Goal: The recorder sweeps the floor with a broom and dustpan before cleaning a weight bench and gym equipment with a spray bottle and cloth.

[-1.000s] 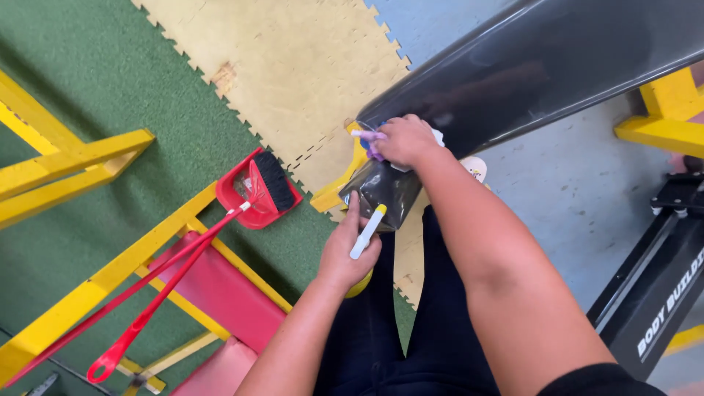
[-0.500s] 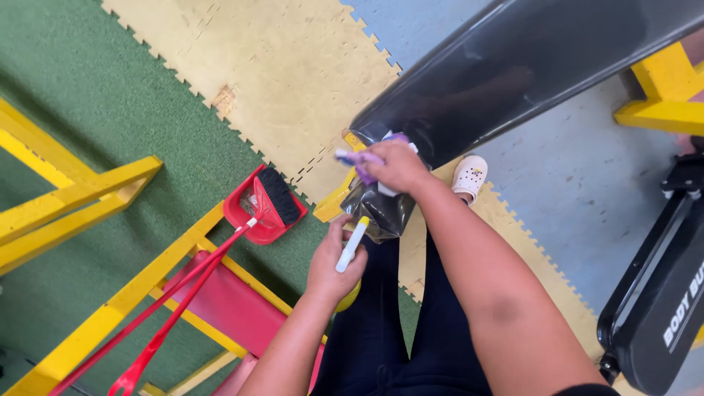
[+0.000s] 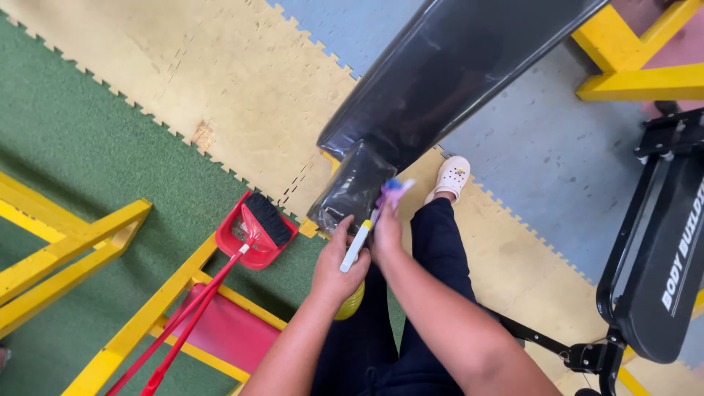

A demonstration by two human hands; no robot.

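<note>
A yellow spray bottle (image 3: 352, 299) with a white nozzle is grasped by the left hand (image 3: 339, 262), the fingers being closed around its neck, and it is held just in front of the dark trousers (image 3: 433, 249) of the person. The right hand (image 3: 386, 233) is clenched on a purple cleaning cloth (image 3: 391, 192), which sticks out above the fingers and is held close to the lower end of a black padded bench (image 3: 440, 73). The two hands are just beside each other, with the white nozzle between them. The small black pad (image 3: 352, 187) at the end of the bench is covered with shiny plastic film and is seen just above the left hand. A white clog (image 3: 449, 178) is worn on the foot that is placed on the yellow foam mat (image 3: 220, 81), beside the bench. To the left, a red dustpan (image 3: 253, 236) is laid on the green mat (image 3: 88, 139), with a black-bristled brush (image 3: 270, 217) resting in it, and the red handles are leaned over a yellow metal frame (image 3: 66, 249). A red pad (image 3: 213, 330) is mounted on this frame. At the right edge, a black padded machine part (image 3: 660, 279) is seen over the grey floor (image 3: 543, 154).
</note>
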